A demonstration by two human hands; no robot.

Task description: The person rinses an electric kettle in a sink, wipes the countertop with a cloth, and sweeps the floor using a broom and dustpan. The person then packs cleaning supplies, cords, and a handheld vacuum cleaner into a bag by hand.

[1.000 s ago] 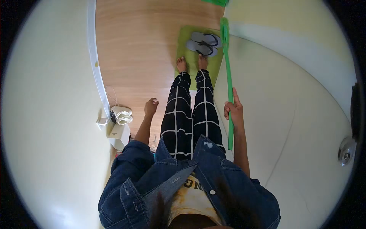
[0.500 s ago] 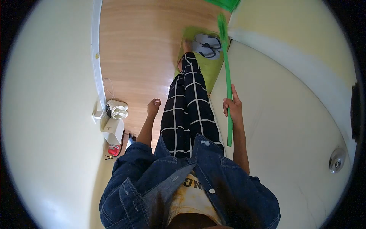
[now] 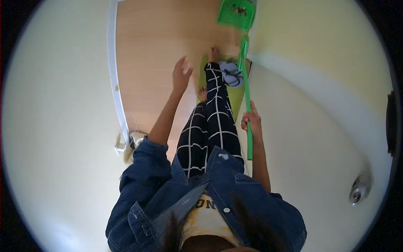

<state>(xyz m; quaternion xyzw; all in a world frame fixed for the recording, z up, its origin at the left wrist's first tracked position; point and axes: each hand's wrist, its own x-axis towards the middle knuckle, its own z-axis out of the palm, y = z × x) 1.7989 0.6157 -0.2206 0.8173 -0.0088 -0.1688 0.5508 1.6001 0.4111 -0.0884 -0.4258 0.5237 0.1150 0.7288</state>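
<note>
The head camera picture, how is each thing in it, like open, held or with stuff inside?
Left hand: open, nothing seen in it
Right hand: closed around the green stick
Green stick: held, far end blurred
Green dustpan: brownish bits in it
Mat: on the floor, partly covered
Flip-flops: on the mat, partly hidden
Denim jacket: open in front
Door: can't tell if shut

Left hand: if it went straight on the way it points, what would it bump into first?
Probably nothing: ahead of the left hand only wood-look floor shows, with the green dustpan off to the right. Depth is unclear, so floor might come first.
</note>
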